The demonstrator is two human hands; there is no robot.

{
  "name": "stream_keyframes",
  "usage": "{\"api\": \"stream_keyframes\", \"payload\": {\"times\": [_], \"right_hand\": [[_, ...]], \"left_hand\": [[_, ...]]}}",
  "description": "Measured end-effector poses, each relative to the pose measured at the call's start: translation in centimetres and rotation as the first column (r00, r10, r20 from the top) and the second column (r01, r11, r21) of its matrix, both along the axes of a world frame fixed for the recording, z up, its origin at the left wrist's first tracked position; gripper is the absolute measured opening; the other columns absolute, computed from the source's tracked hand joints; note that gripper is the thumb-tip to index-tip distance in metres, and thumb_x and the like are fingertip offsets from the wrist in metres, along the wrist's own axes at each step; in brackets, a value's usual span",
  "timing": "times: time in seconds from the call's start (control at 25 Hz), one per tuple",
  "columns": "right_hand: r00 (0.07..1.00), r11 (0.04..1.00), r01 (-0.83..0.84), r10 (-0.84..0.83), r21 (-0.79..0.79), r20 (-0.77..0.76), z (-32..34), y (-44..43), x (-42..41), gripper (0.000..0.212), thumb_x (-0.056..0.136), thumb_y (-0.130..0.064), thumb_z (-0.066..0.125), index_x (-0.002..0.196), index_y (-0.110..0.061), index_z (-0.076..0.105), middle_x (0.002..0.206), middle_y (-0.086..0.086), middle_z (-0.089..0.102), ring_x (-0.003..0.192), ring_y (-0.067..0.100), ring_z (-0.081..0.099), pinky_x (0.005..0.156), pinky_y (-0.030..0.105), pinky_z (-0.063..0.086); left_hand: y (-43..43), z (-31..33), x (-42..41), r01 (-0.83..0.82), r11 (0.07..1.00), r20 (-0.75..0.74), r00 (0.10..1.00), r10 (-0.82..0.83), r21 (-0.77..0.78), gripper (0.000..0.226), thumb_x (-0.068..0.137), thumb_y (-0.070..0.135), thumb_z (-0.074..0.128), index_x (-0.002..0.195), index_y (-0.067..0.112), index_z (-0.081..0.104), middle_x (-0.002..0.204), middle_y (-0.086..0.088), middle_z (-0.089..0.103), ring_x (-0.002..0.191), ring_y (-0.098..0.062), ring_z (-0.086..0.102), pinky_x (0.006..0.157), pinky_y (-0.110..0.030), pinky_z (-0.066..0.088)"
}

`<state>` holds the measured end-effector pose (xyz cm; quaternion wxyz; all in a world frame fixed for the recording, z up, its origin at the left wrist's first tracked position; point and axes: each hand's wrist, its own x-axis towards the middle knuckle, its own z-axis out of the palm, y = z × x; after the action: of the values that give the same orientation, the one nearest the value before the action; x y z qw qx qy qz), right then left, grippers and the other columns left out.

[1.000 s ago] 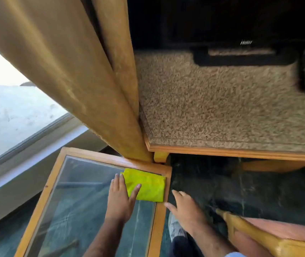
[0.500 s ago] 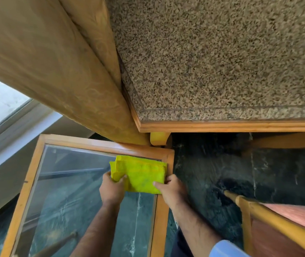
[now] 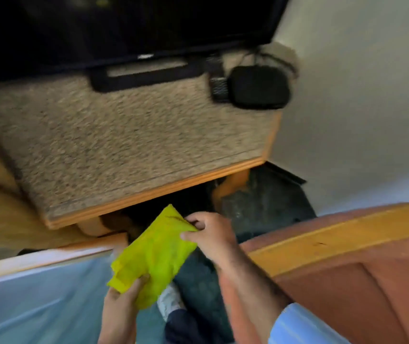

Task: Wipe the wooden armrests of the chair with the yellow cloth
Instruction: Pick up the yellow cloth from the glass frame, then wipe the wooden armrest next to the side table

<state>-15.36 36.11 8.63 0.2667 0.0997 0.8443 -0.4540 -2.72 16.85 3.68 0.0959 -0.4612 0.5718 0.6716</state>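
Note:
The folded yellow cloth (image 3: 155, 254) hangs in the air between my two hands, above the dark floor. My left hand (image 3: 121, 306) pinches its near lower corner. My right hand (image 3: 211, 234) grips its far right edge with thumb and fingers. The chair stands at the right: its wooden armrest (image 3: 335, 239) runs from the middle of the view up to the right edge, with the reddish seat cushion (image 3: 362, 294) below it. The cloth is left of the armrest and does not touch it.
A glass-topped table with a wooden frame (image 3: 39, 261) lies at the lower left. A speckled stone-topped cabinet (image 3: 124, 145) with a wooden edge carries a television (image 3: 124, 28) and a black box (image 3: 258, 86). My shoe (image 3: 171, 301) rests on the dark floor. A white wall is at right.
Both hands lifted the yellow cloth off the glass table's corner and carried it right toward the chair. The view swung right, so the armrest now fills the right side.

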Motion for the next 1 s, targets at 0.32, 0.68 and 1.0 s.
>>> {"api": "stream_keyframes", "payload": {"times": [0.32,0.68,1.0], "right_hand": [[0.903,0.889,0.379,-0.294,0.258,-0.313,9.2,27.6,4.7,0.027,0.072,-0.021,0.095,0.094,-0.015,0.081,0.083,-0.005,0.077,0.07,-0.002,0.065,0.069,0.023,0.05],[0.884,0.744,0.207,0.136,0.636,-0.447,3.5,32.9,6.4,0.06,0.073,-0.048,0.09,0.119,-0.016,0.068,0.116,0.006,0.069,0.115,0.029,0.059,0.097,0.045,0.054],[0.817,0.444,0.385,0.244,0.809,-0.522,3.1,43.4,2.6,0.071,0.106,-0.064,0.031,0.148,-0.011,0.05,0.16,0.012,0.048,0.158,0.03,0.027,0.131,0.057,0.02]], "left_hand": [[22.1,8.8,-5.5,0.624,0.768,0.009,0.777,-0.63,-0.141,0.046,0.061,0.03,0.1,0.1,0.023,0.076,0.092,-0.003,0.083,0.086,-0.03,0.079,0.081,-0.055,0.065],[28.2,5.9,-6.1,0.685,0.088,0.342,0.466,-0.816,-0.724,0.112,0.062,0.053,0.093,0.15,0.011,0.038,0.145,-0.018,0.048,0.136,-0.041,0.048,0.11,-0.056,0.045],[33.1,2.8,-9.1,0.06,-0.443,0.389,-0.385,-0.837,-0.894,0.07,0.103,0.046,0.045,0.157,0.005,0.028,0.168,-0.009,0.022,0.155,-0.031,0.026,0.124,-0.049,0.03]]}}
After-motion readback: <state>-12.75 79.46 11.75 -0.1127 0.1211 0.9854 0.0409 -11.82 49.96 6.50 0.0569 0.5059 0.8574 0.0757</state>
